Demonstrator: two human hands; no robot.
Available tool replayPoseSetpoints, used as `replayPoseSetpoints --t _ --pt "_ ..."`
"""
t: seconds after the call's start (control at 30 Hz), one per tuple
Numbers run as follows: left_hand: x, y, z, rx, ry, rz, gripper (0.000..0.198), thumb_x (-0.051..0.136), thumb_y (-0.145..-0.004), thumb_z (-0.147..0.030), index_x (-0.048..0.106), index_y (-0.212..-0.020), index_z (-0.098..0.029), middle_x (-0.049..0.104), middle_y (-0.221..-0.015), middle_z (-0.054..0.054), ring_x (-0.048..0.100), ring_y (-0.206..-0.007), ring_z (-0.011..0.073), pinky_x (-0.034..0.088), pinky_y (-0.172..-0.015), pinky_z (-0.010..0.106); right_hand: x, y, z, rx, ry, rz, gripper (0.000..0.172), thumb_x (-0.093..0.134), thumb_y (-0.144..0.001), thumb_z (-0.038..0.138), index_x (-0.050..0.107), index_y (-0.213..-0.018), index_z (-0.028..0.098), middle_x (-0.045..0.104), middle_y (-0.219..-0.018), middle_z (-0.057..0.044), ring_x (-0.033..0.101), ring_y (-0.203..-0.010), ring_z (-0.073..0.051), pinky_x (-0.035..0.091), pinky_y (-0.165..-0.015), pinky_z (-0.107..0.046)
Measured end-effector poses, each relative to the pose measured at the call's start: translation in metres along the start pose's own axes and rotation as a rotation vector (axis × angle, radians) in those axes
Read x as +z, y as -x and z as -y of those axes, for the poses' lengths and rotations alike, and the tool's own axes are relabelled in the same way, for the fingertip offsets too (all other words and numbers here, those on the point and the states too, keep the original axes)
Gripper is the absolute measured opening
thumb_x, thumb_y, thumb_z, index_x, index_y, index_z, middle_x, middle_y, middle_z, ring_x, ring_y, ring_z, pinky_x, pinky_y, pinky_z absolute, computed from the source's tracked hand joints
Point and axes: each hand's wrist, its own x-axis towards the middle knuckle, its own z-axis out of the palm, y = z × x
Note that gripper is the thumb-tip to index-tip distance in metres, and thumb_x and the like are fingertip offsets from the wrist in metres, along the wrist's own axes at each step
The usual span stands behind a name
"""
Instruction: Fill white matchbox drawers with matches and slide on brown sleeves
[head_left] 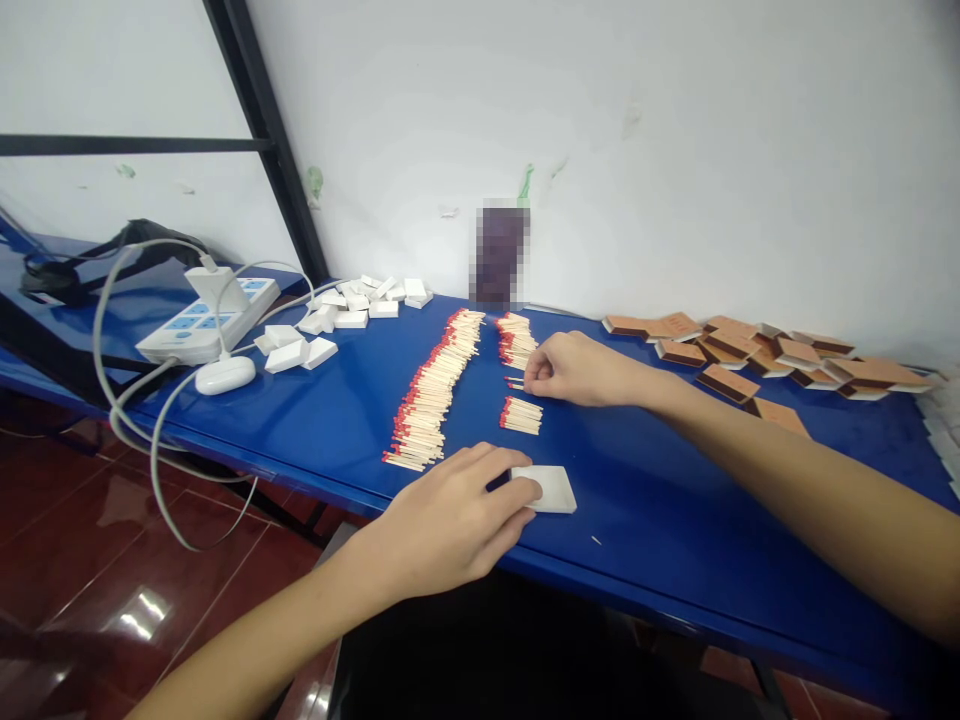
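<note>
The white tray (556,489) is clasped by the left hand (465,505), seemingly for steadiness, while loose matches (514,386) are pinched by the right hand (574,368) at their nearer, headless ends.

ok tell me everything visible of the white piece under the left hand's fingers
The white piece is flat and rectangular, with a plain, card-like look. It lies on the blue table near the front edge. Fingers of the left hand touch and partly hide its left end; whether it is hollow cannot be told.
</note>
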Motion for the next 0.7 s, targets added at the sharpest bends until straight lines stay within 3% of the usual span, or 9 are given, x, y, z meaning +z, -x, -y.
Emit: replayPoseSetpoints --t 0.27,0.4,0.53,0.7 --pt "0.0 0.0 0.0 0.001 0.0 -0.006 0.015 0.045 -0.101 -0.02 0.059 -0.107 -0.016 0.06 -0.118 0.01 0.06 -0.104 0.0223 0.053 -0.088 0.036 -0.008 0.005 0.002 -0.045 -0.111 0.111 0.014 0.064 -0.078 0.026 0.072 -0.07 0.018 0.072 -0.072 -0.001 0.065 -0.071 -0.016 0.045 -0.063 -0.026" --pt "0.0 0.0 0.0 0.006 0.001 -0.006 0.015 0.046 -0.101 -0.02 0.059 -0.107 -0.017 0.06 -0.118 0.01 0.061 -0.103 0.0222 0.053 -0.088 0.037 -0.004 0.002 -0.002 -0.047 -0.035 -0.025 0.011 0.062 -0.078 0.023 0.071 -0.073 0.018 0.071 -0.073 -0.001 0.062 -0.067 -0.015 0.042 -0.062 -0.026" --pt "0.0 0.0 0.001 0.002 0.0 0.002 0.015 0.046 -0.101 -0.02 0.059 -0.107 -0.016 0.06 -0.118 0.01 0.06 -0.103 0.0223 0.053 -0.089 0.037 0.006 -0.004 -0.007 -0.02 0.107 -0.182 0.017 0.059 -0.08 0.021 0.072 -0.091 0.019 0.072 -0.083 -0.003 0.06 -0.07 -0.016 0.039 -0.064 -0.028" --pt "0.0 0.0 0.0 0.0 -0.006 0.004 0.015 0.046 -0.101 -0.02 0.059 -0.107 -0.016 0.06 -0.119 0.01 0.06 -0.104 0.0222 0.053 -0.089 0.037 0.013 -0.006 -0.008 -0.01 0.141 -0.193 0.021 0.057 -0.084 0.024 0.075 -0.096 0.021 0.073 -0.087 -0.004 0.061 -0.071 -0.017 0.039 -0.064 -0.029"
